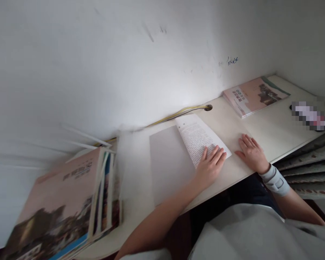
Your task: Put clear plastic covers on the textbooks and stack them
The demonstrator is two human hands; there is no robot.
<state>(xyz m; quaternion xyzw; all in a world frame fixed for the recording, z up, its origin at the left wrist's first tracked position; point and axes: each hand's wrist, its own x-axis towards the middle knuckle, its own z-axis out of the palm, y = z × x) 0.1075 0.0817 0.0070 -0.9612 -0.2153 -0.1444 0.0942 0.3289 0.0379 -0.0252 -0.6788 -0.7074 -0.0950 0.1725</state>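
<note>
Scuffed white wall (165, 65) behind a pale desk (273, 126), a yellow cable (173, 116) along the join. Near the middle of the desktop, a printed page (191, 133): lies flat, long axis on a slant from the wall toward the near edge, left side against a plain grey sheet (170, 155); impossible to tell whether joined. On the page's near end, the left hand (209, 168), palm down, fingers slightly spread, nothing gripped. Most of the print up and left of these fingertips, toward the wall. Farther off, the right hand (251, 153), flat on bare desktop just right of the page, not touching it: fingers loosely together, thumb out, nothing held. Beyond, a pink book (251, 97); at far left, stacked books (67, 180), partly blurred.
</note>
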